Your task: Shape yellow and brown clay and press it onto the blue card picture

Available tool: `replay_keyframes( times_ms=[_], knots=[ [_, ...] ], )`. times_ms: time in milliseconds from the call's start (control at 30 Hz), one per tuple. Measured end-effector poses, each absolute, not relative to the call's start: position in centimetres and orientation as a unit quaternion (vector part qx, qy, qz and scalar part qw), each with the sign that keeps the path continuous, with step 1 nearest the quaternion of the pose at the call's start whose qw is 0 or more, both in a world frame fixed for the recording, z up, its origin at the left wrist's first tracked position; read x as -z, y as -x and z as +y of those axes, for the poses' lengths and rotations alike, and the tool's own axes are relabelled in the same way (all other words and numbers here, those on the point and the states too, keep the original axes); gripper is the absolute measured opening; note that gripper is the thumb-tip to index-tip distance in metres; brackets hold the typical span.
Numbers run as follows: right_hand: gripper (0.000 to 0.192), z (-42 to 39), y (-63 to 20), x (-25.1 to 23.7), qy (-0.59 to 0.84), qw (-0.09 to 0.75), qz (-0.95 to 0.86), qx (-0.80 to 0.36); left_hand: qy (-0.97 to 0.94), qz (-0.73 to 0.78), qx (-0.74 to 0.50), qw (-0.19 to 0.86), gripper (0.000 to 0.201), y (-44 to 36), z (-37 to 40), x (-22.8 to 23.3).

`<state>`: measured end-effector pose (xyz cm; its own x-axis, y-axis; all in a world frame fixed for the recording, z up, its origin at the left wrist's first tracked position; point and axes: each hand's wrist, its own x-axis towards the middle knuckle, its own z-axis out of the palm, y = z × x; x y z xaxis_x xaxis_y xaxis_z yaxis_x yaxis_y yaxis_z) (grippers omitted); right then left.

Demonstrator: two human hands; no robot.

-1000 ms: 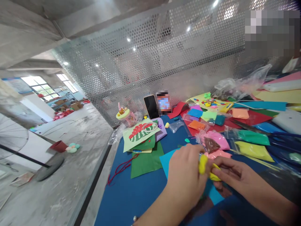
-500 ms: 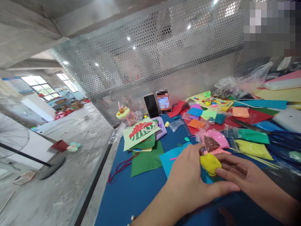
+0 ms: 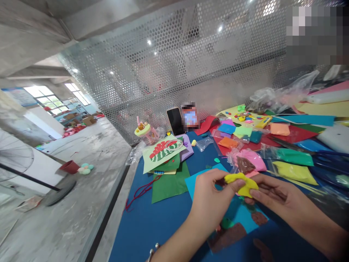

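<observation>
A soft lump of yellow modelling clay point(image 3: 244, 185) is stretched between my two hands, above the table. My left hand point(image 3: 214, 198) pinches its left end between thumb and fingers. The right end is gripped by my right hand point(image 3: 275, 196), thumb in front. Beneath the hands lies a blue sheet of paper point(image 3: 196, 180), partly hidden by them, with brown clay patches point(image 3: 231, 236) and some green clay on it. Just behind the yellow lump is a pink clay packet point(image 3: 253, 160) with a brown piece on it.
Several bagged clays, among them a yellow packet point(image 3: 294, 173) and a green packet point(image 3: 296, 156), lie at right beside dark blue-handled scissors point(image 3: 327, 162). A watermelon picture point(image 3: 163, 151) rests on green paper point(image 3: 171, 185) at left. A phone point(image 3: 176, 122) leans against the perforated metal panel point(image 3: 163, 83).
The yellow clay has gone from a rounded lump to a longer, flatter piece. My left hand's thumb and fingers have closed on its left end, uncovering more of the blue sheet below.
</observation>
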<state>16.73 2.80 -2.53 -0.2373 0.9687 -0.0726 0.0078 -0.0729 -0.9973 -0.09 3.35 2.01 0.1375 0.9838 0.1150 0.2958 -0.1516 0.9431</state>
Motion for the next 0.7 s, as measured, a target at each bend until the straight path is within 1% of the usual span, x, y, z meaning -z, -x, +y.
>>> replay_keyframes(
  times_ms=[200, 500, 567, 600, 700],
  knots=[
    [0.045, 2.9, -16.6, 2.5, 0.482, 0.412, -0.526, -0.566, -0.601, 0.523, -0.438, 0.417, 0.019, 1.0, 4.1, -2.2],
    [0.044, 2.9, -16.6, 3.1, 0.494, 0.377, -0.523, -0.583, -0.564, 0.510, -0.519, 0.390, 0.017, 2.4, 5.0, -2.8],
    [0.046, 3.1, -16.5, 3.3, 0.497, 0.385, -0.526, -0.573, -0.572, 0.487, -0.520, 0.407, 0.014, 2.0, 4.4, -3.1],
    [0.048, 3.3, -16.5, 3.4, 0.495, 0.391, -0.531, -0.566, -0.576, 0.472, -0.512, 0.428, 0.016, 1.7, 3.9, -3.3],
    [0.051, 3.6, -16.7, 3.5, 0.485, 0.419, -0.550, -0.535, -0.607, 0.434, -0.464, 0.478, 0.040, 0.5, 2.6, -3.4]
  ],
)
